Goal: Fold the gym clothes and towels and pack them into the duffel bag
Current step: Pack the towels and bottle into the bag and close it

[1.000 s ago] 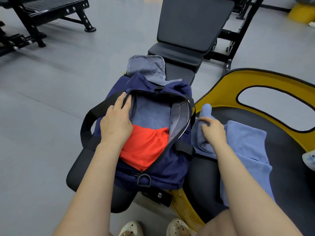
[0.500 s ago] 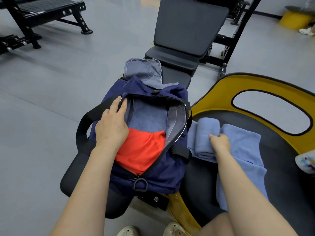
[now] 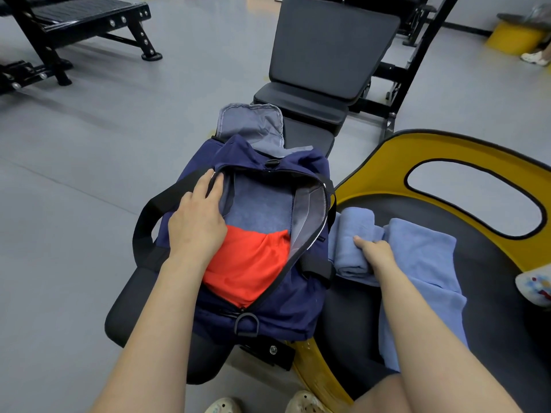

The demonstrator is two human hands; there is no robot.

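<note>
Head view: navy duffel bag [image 3: 262, 308] unzipped on a padded black surface [image 3: 131, 308], mouth gaping toward the camera. Inside, an orange garment [image 3: 250, 269] at the near end and a grey-blue folded piece [image 3: 262, 210] behind it. Left hand [image 3: 195, 222] laid on the bag's left rim, fingers [image 3: 213, 183] fairly straight and resting at the zipper edge, apparently spreading the opening rather than gripping. Right hand [image 3: 374, 253] on the rolled blue towel [image 3: 353, 236] just beside the bag's right wall, thumb pressed onto the roll, remaining fingers tucked out of sight on its far side, probably curled around it. Flat tail of the same blue towelling [image 3: 423, 263] spread out to the right over the black-and-yellow seat [image 3: 387, 150].

Step in hand, by judgement: bringing the roll into the bag. Best done by clamping the roll firmly enough to stop it unwinding, gathering or finishing the loose tail first, lifting clear of the black strap [image 3: 316, 266] and the zipper rim, and laying it on the grey-blue piece, with the rim pushed wide throughout.

No brand, label or legible writing anywhere; only a blurred multicoloured object [image 3: 535, 287] at the right edge, unreadable.
</note>
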